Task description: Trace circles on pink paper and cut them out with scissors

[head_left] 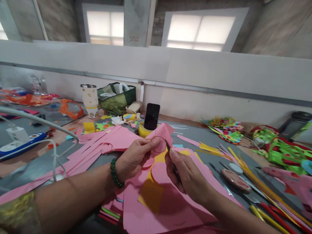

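My left hand (136, 154), with a green bead bracelet (117, 174) at the wrist, pinches a sheet of pink paper (166, 130) between thumb and fingers. A round outline shows on the paper by the thumb. My right hand (181, 169) is closed around dark scissors (167, 146), their blades at the paper's right side; the handles are mostly hidden by the fingers. Under both hands lie large pink sheets (146, 217), a yellow paper piece (151, 193) and a cut pink disc (162, 172).
A phone (151, 117) leans upright behind my hands. At the back left stand a tumbler (89, 100) and a green bag (117, 100). A white cable (55, 159) loops at left. Pens (275, 217), paper strips (255, 182) and a pink glue gun (287, 177) lie at right.
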Tool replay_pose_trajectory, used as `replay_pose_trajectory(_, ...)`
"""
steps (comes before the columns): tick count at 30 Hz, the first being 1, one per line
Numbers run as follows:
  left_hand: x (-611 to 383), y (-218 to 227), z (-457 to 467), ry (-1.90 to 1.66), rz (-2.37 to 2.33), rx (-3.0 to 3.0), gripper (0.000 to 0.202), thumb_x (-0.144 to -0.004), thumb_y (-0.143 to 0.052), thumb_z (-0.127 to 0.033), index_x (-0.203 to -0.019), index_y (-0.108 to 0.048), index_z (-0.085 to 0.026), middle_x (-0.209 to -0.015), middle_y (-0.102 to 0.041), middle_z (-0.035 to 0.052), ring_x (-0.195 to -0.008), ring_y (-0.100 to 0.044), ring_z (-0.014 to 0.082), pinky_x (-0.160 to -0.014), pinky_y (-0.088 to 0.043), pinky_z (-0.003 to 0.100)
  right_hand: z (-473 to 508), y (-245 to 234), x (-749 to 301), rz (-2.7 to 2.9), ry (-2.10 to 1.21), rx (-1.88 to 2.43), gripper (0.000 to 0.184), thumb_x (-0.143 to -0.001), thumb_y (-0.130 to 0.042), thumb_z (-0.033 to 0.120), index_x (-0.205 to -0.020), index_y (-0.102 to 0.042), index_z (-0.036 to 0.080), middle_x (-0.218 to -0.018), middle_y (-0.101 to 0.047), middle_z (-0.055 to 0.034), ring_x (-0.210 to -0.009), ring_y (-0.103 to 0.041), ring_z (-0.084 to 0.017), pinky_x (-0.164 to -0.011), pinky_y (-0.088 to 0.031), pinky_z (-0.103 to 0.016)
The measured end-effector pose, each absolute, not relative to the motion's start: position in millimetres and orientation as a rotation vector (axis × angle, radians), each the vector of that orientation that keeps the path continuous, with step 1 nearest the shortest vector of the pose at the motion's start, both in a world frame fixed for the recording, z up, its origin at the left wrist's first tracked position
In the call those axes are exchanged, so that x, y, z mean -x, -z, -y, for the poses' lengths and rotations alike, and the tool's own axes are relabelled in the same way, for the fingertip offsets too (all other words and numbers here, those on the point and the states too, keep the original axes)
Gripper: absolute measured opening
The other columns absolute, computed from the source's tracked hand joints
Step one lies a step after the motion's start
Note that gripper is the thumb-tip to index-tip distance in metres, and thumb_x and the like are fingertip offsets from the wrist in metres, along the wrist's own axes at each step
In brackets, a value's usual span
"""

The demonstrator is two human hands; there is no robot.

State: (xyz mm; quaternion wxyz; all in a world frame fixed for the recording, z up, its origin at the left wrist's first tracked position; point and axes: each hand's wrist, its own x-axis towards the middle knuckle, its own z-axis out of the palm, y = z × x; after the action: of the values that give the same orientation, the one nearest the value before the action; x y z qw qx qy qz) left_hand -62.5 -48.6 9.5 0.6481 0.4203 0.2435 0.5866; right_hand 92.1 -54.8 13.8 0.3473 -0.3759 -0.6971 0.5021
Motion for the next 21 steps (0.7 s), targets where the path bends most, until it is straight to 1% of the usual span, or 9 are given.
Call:
replay_pose_trajectory(3,63.1,-9.2,48.2,-1.335,-0.566,-0.973,0.028,-0.070,-0.075,-0.035,-0.062,-0.061,-0.011,-0.064,-0.052,-0.0010,-0.062,-0.046,0.0078,-0.061,-0.037,0.019,54.1,-14.7,-94.0,1.836,-1.307,0.975,0.049,-0.089,-0.034,0.060,-0.060,-0.037,0.020,-0.040,-0.029,0.0089,-0.033,-0.024,-0.004,-0.030,-0.014,-0.015)
replay_pose_trajectory(7,64.0,-7.6,47.8,-1.332,-0.596,-0.995,0.031,-0.069,-0.074,-0.037,-0.061,-0.059,-0.012,-0.062,-0.049,-0.0022,-0.059,-0.042,0.0068,-0.058,-0.033,0.020,53.1,-14.9,-95.2,1.842,-1.320,0.971,0.049,-0.089,-0.035,0.059,-0.061,-0.037,0.020,-0.041,-0.029,0.0092,-0.032,-0.023,-0.003,-0.029,-0.013,-0.015)
replay_pose_trajectory(13,65.2,-2.4,45.1,-1.311,-0.674,-1.093,0.035,-0.068,-0.074,-0.044,-0.062,-0.060,-0.013,-0.057,-0.045,-0.0029,-0.055,-0.041,0.0074,-0.051,-0.029,0.022,53.7,-17.5,-95.1,1.898,-1.269,0.976,0.049,-0.092,-0.029,0.056,-0.060,-0.037,0.020,-0.036,-0.032,0.0083,-0.030,-0.024,-0.004,-0.030,-0.015,-0.016)
replay_pose_trajectory(17,67.8,-0.5,43.3,-1.303,-0.713,-1.141,0.037,-0.069,-0.072,-0.048,-0.062,-0.060,-0.013,-0.054,-0.043,-0.0035,-0.051,-0.039,0.0071,-0.049,-0.027,0.022,52.1,-18.1,-97.9,1.908,-1.311,1.001,0.048,-0.092,-0.029,0.057,-0.062,-0.038,0.020,-0.039,-0.031,0.0088,-0.033,-0.024,-0.004,-0.031,-0.014,-0.015)
replay_pose_trajectory(21,70.6,-1.3,43.9,-1.271,-0.734,-1.158,0.038,-0.068,-0.072,-0.048,-0.062,-0.061,-0.012,-0.055,-0.043,-0.0032,-0.051,-0.037,0.0068,-0.048,-0.026,0.022,50.1,-20.6,-103.1,1.934,-1.334,1.005,0.047,-0.092,-0.029,0.057,-0.063,-0.038,0.020,-0.041,-0.030,0.0093,-0.034,-0.023,-0.004,-0.033,-0.014,-0.016)
